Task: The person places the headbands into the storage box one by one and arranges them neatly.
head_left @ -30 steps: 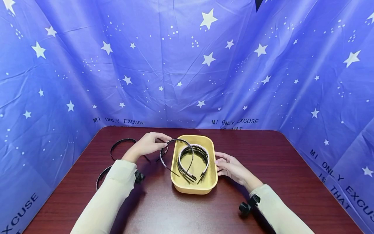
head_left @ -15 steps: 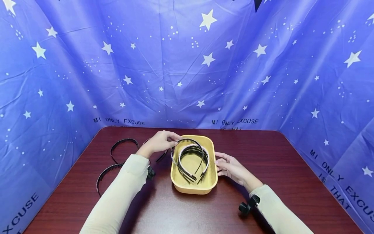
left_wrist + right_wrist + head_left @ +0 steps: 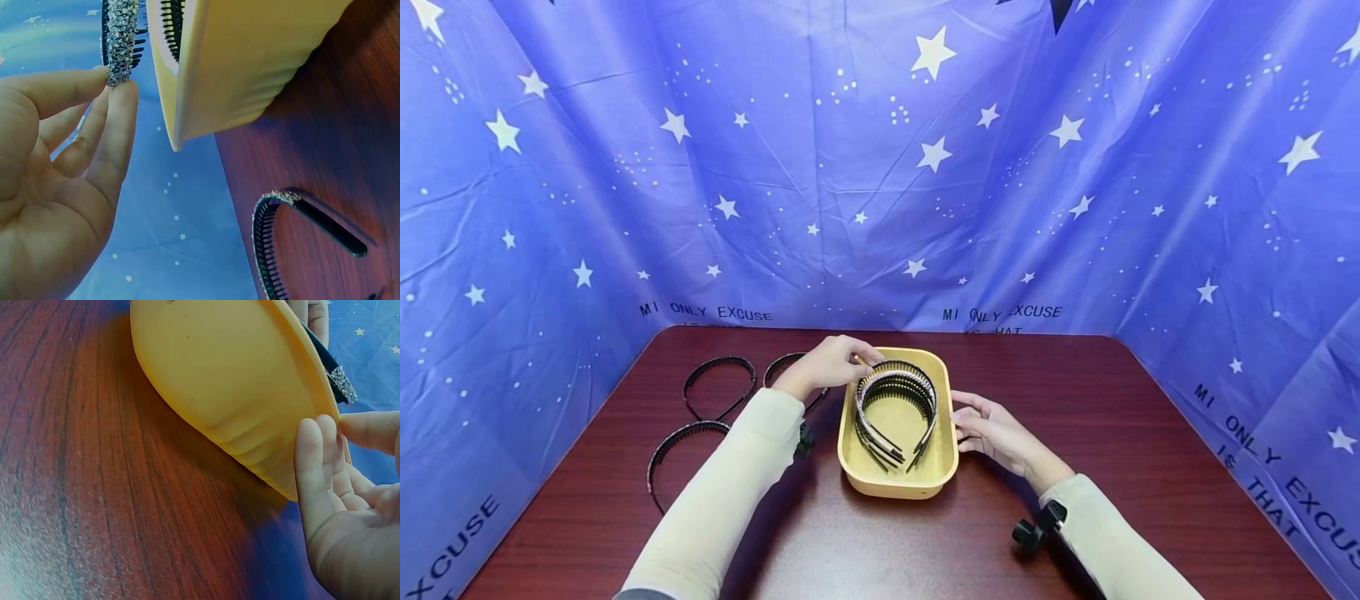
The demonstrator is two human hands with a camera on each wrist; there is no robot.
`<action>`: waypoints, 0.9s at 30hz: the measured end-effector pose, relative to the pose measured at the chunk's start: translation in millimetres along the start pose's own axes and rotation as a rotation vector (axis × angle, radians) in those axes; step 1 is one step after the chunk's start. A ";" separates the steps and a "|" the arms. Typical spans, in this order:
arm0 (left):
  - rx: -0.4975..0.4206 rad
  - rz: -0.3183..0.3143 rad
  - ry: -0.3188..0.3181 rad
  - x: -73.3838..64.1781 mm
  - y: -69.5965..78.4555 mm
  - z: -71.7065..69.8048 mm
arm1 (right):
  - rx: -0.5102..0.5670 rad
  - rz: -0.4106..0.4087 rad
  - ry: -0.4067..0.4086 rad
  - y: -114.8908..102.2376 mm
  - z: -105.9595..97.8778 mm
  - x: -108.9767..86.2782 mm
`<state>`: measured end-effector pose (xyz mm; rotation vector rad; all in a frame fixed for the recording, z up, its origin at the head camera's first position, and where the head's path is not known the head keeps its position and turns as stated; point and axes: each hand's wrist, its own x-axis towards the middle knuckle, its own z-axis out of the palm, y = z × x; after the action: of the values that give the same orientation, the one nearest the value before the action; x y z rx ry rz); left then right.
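In the head view a yellow plastic box (image 3: 898, 492) holds several headbands (image 3: 928, 425), nested with their open ends toward the near side. My left hand (image 3: 831, 365) is at the box's far left rim. Between thumb and fingertips it pinches a comb-toothed headband (image 3: 122, 37) covered in silvery rhinestones, which overlaps the nested ones in the head view. My right hand (image 3: 1000, 433) is at the box's right side. In the right wrist view its thumb is at the rim and its fingers (image 3: 309, 456) lie against the outer wall, gripping the box's edge.
Left of the box, on the dark red wooden table (image 3: 1000, 550), lie three more headbands: one at the back left (image 3: 718, 361), one partly behind the left forearm (image 3: 681, 432), and one beside the left hand (image 3: 778, 363). A star-printed blue curtain (image 3: 880, 167) surrounds the table.
My left hand has moved right, bringing the pinched headband from the box's left edge to over the nested ones. The right hand and box have stayed put.
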<state>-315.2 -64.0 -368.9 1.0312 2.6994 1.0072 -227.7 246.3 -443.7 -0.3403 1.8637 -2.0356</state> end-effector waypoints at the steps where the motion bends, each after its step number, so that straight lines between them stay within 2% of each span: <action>1: -0.001 -0.001 -0.004 0.9 0.8 0.6 | 0.002 0.001 0.003 -0.3 0.1 0.0; 18: 0.012 -0.056 -0.021 12.0 -2.2 10.3 | 0.008 0.005 0.007 0.0 0.5 0.1; 27: 0.071 -0.039 -0.030 13.5 -2.7 13.0 | 0.011 0.008 0.019 1.9 2.2 0.1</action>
<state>-323.3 -49.9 -378.6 0.9921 2.7376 0.8888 -226.7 244.2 -445.4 -0.3111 1.8616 -2.0500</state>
